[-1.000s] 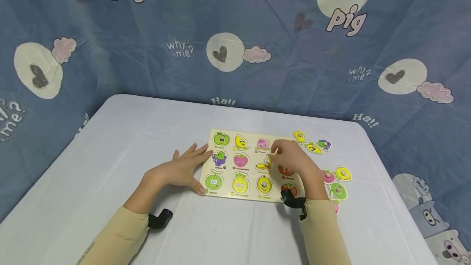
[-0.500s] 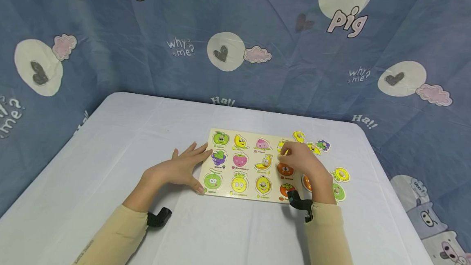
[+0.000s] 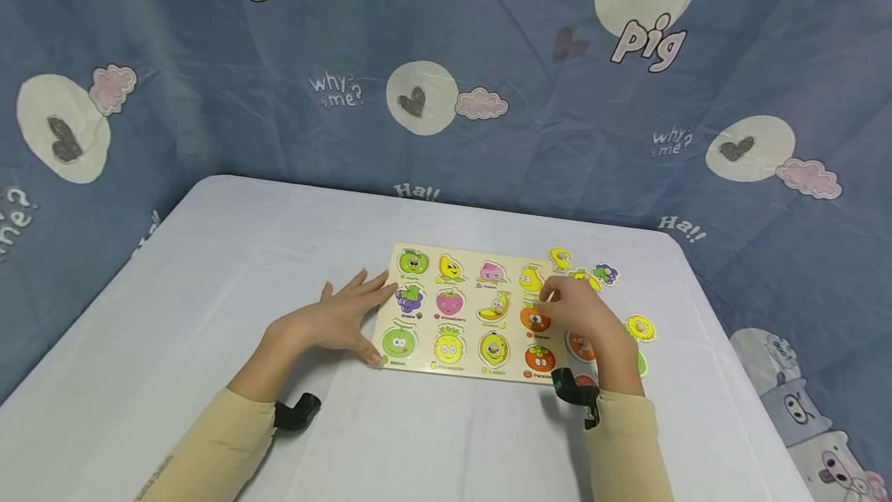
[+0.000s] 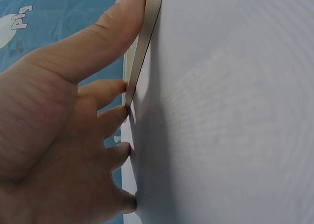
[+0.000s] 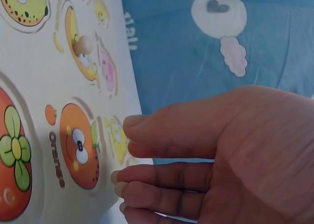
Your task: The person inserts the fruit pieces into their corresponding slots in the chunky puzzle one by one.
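Observation:
In the head view, a wooden fruit puzzle board [image 3: 470, 324] lies on the table. My left hand [image 3: 327, 324] is spread at its left side, with fingertips and thumb touching the edge. A knobbed banana piece [image 3: 496, 306] and a knobbed lemon piece [image 3: 494, 348] sit in their recesses. My right hand [image 3: 581, 312] hovers above the board's right side, near the orange picture [image 3: 535, 318]. In the right wrist view its thumb and fingers are extended, and nothing shows between them. The pear picture [image 5: 117, 139] is partly behind the fingertips there.
Loose fruit pieces lie right of the board: a yellow piece [image 3: 560, 258], a grape piece [image 3: 605, 275], a yellow round piece [image 3: 640, 328] and an orange round piece [image 3: 581, 345]. My right hand and forearm cover others. A blue printed cloth [image 3: 446, 146] hangs behind the white table [image 3: 293, 231].
My right hand has moved right, away from the banana piece, to the orange and pear pictures. The pear picture has come into view. My left hand has stayed at the board's edge.

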`<action>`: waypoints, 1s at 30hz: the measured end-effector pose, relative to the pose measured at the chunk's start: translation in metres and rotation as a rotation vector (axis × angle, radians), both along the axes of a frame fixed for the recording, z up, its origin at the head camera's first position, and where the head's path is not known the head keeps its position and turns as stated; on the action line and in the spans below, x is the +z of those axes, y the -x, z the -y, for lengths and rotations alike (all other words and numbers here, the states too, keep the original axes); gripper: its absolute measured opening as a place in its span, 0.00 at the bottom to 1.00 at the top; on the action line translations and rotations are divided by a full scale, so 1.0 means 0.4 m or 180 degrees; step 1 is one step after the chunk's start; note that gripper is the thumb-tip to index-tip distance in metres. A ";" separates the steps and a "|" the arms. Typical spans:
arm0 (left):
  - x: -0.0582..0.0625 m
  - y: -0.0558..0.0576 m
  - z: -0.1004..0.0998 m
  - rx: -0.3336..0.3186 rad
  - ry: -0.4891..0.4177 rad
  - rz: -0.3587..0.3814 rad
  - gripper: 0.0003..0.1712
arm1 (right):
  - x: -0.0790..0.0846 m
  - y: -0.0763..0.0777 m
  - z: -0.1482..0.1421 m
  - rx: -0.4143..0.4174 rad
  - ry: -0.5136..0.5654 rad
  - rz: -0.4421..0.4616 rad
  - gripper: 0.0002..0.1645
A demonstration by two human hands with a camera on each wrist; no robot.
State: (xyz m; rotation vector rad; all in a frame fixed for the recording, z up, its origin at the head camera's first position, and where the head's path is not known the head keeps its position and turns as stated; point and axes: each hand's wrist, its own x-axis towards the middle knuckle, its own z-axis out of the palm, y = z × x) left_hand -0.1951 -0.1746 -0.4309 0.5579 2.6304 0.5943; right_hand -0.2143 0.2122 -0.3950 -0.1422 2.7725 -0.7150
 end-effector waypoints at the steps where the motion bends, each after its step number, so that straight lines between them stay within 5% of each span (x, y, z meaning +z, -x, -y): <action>1: -0.001 0.000 0.000 0.0001 0.0001 0.0006 0.75 | -0.001 -0.002 -0.002 -0.0007 -0.0022 0.0005 0.12; 30: 0.009 -0.003 0.000 -0.0017 -0.0038 -0.0014 0.75 | 0.014 -0.052 -0.067 -0.0347 -0.0329 0.0431 0.11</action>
